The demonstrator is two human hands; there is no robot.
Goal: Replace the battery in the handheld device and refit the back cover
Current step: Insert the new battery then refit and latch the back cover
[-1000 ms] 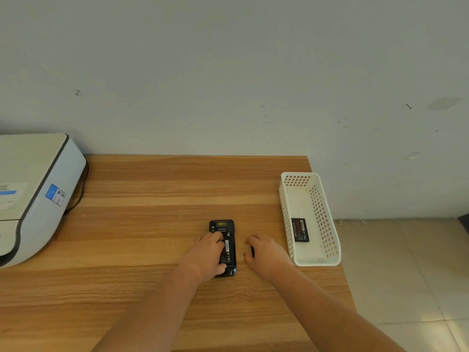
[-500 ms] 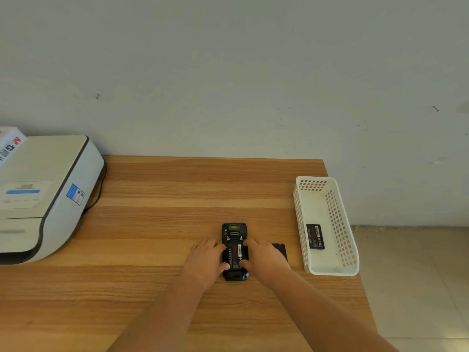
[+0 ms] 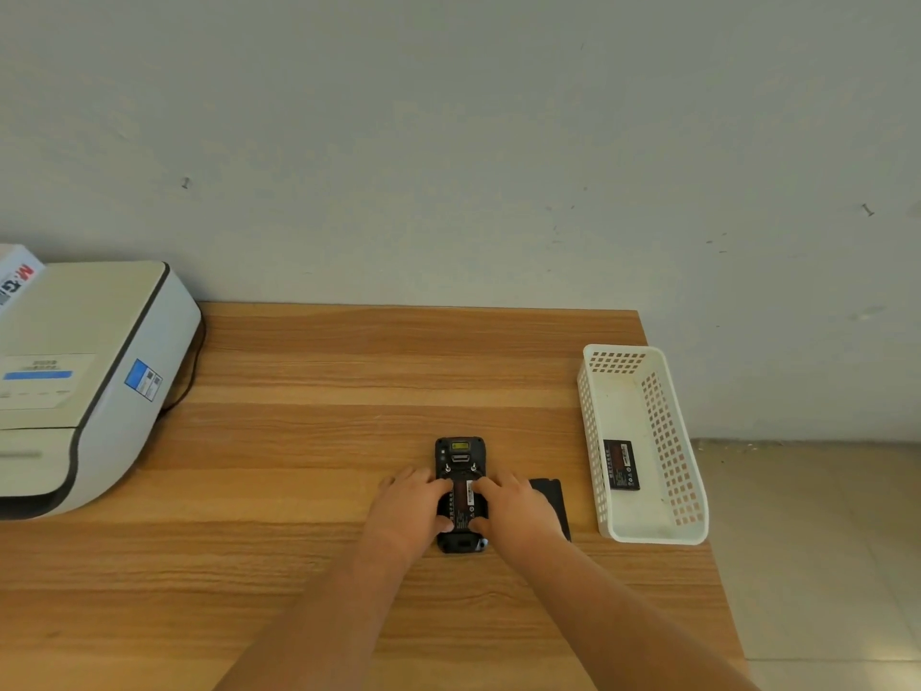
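The black handheld device (image 3: 459, 453) lies face down on the wooden table (image 3: 309, 441), its back cover off. A dark battery with a red label (image 3: 464, 501) sits in the open bay. My left hand (image 3: 406, 511) holds the device from its left side, forefinger and thumb reaching onto the battery. My right hand (image 3: 518, 511) comes from the right, and its forefinger and thumb pinch the battery's right edge. The black back cover (image 3: 552, 491) lies flat on the table just right of my right hand, partly hidden by it.
A white perforated basket (image 3: 648, 535) stands at the table's right edge with a second battery (image 3: 620, 464) inside. A large white printer (image 3: 75, 381) with a cable fills the left side. The table ends at the wall behind and at the tiled floor on the right.
My right hand left the back cover on the table and moved left onto the device. Both hands' fingers now sit on the exposed battery. The camera shifted slightly left.
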